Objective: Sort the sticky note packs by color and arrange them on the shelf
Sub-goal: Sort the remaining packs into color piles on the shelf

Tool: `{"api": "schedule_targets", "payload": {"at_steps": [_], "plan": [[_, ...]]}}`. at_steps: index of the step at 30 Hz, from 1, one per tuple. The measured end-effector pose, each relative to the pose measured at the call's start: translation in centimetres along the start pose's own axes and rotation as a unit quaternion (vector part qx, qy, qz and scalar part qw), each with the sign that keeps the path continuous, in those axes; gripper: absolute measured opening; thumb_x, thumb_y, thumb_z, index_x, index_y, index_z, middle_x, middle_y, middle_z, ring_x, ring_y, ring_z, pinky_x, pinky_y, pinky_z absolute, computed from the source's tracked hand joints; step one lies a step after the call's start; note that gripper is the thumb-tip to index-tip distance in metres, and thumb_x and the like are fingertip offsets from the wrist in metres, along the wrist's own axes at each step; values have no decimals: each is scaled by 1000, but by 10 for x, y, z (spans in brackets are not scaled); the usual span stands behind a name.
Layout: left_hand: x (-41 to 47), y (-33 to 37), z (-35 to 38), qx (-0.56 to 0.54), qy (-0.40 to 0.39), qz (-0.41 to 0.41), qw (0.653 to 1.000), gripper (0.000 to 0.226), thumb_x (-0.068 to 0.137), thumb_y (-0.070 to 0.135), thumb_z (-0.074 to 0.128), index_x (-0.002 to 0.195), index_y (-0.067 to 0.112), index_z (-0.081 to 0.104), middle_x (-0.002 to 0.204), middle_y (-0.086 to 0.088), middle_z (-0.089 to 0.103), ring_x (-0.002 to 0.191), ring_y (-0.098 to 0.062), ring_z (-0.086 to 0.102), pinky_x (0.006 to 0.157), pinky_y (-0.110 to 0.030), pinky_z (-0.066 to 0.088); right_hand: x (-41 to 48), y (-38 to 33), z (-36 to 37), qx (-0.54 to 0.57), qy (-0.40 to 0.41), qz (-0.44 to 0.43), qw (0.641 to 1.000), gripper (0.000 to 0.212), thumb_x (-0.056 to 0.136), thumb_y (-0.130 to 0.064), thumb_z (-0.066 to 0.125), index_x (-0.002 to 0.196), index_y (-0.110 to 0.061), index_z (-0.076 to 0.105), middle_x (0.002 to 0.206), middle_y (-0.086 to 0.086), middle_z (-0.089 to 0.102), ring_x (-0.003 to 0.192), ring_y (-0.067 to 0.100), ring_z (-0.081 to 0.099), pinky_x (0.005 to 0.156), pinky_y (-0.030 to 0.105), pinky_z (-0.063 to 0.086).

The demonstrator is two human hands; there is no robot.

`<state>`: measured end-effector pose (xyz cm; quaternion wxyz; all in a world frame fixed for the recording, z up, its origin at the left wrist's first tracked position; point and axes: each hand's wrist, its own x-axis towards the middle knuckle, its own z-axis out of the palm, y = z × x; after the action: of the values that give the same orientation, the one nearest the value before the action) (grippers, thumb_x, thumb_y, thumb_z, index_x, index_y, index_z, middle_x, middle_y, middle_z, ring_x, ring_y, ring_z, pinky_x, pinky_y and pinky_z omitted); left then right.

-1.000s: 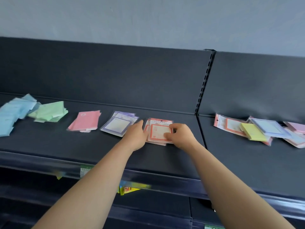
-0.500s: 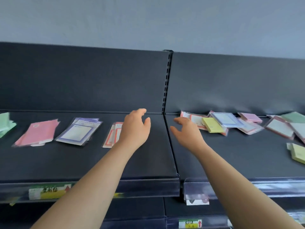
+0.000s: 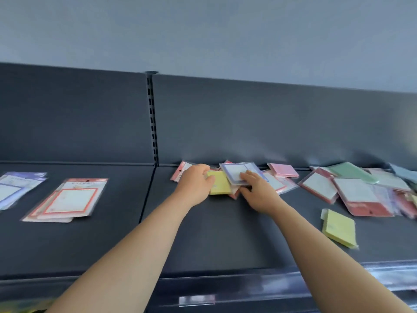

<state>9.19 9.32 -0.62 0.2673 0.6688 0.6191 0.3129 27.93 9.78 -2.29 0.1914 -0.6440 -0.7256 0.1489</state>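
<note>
At the shelf lip: a clear price strip point(image 3: 196, 300), blurred, sits nearest, below both forearms.
Shelf: a dark shelf point(image 3: 225, 240) in two bays; both arms reach over its right bay.
Second yellow pack: a second yellow pack point(image 3: 339, 231) lies alone, right of the right hand and nearer than it, well apart from the heap.
Orange-bordered pack: an orange-bordered pack point(image 3: 67, 199) lies flat in the left bay, well left of the left hand.
Purple packs: a small stack of purple packs point(image 3: 13, 188) lies further left still, at the frame edge.
Left hand: the left hand point(image 3: 195, 185) has its fingers curled over the left edge of a yellow pack point(image 3: 220, 185) and grips it.
Right hand: the right hand point(image 3: 259, 192) lays its fingers on top of a purple-bordered pack point(image 3: 237, 172), thumb at the near edge, pinching it.
Held packs: they touch, the purple-bordered one overlapping the yellow one's right side, both on top of the unsorted heap.
Red-bordered packs: red-bordered packs point(image 3: 320, 185) spread right of the right hand, overlapping.
Pink pack: a pink pack point(image 3: 284, 170) lies just beyond the right hand, near the back.
Green pack: a green pack point(image 3: 352, 172) rests on the heap, far right.
Post: a slotted post point(image 3: 153, 123) stands behind, left of the left hand, between the bays.
</note>
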Motion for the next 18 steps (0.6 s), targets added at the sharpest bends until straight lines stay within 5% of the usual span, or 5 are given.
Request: {"api": "schedule_targets", "payload": {"at_steps": [4, 8, 13, 18], "plan": [[21, 7, 27, 56, 9, -45, 997, 47, 96, 40, 50, 136, 15, 49, 135, -6, 53, 126, -29, 43, 99, -38, 41, 2, 22, -12, 36, -25, -41, 998, 40, 87, -10, 56, 125, -19, 61, 132, -2, 59, 114, 20, 55, 90, 20, 39], [27, 14, 44, 168, 16, -43, 985, 48, 81, 55, 62, 114, 20, 59, 119, 0, 59, 119, -30, 38, 88, -35, 40, 0, 40, -21, 64, -46, -54, 995, 46, 84, -1, 48, 121, -22, 65, 128, -12, 59, 122, 11, 51, 91, 12, 34], [21, 11, 46, 127, 41, -54, 990, 38, 86, 44, 63, 121, 27, 60, 121, 6, 56, 125, -29, 34, 86, -31, 31, -1, 63, -41, 44, 3, 44, 998, 38, 92, -21, 56, 129, -10, 55, 129, 9, 59, 115, 27, 55, 87, 29, 42], [14, 5, 47, 53, 83, -83, 992, 19, 84, 28, 63, 103, 26, 61, 115, 6, 59, 112, -27, 51, 87, -39, 50, -4, 71, -41, 13, -30, 76, 997, 50, 85, -40, 64, 122, -7, 57, 123, 9, 60, 108, 27, 56, 87, 34, 46]]}}
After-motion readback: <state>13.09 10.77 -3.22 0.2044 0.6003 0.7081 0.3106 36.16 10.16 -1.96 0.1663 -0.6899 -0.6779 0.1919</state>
